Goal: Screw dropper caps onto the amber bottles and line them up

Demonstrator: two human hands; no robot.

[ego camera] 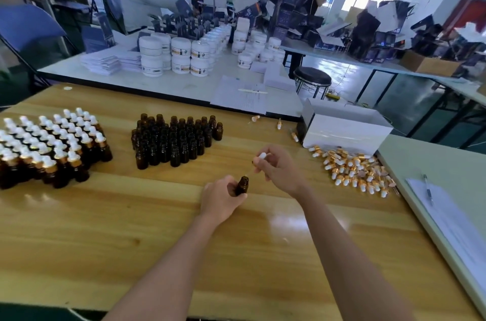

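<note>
Amber glass bottle (pixel 242 185), small and uncapped, sits near the middle of the pale wooden table (pixel 131 228), the left hand (pixel 222 198) wrapped round its body; the right hand (pixel 280 168), at one o'clock from it, pinches a dropper cap with a white rubber bulb (pixel 261 156), slanted down toward the neck; the thin pipette is faint, and I cannot tell whether its tip has entered the mouth. Likely trouble: coming in at that slant, the tip could strike the rim and chip, or the collar could bite crooked and cross-thread; a slack hold would let the bottle spin with the cap. At nine o'clock the block of capped bottles (pixel 50 144) stands tightly packed, so a careless placement could topple a row; the cluster of open amber bottles (pixel 176 137) at ten o'clock runs the same risk; reaching for the heap of loose gold-collared caps (pixel 352 168) at three o'clock could scatter them.
</note>
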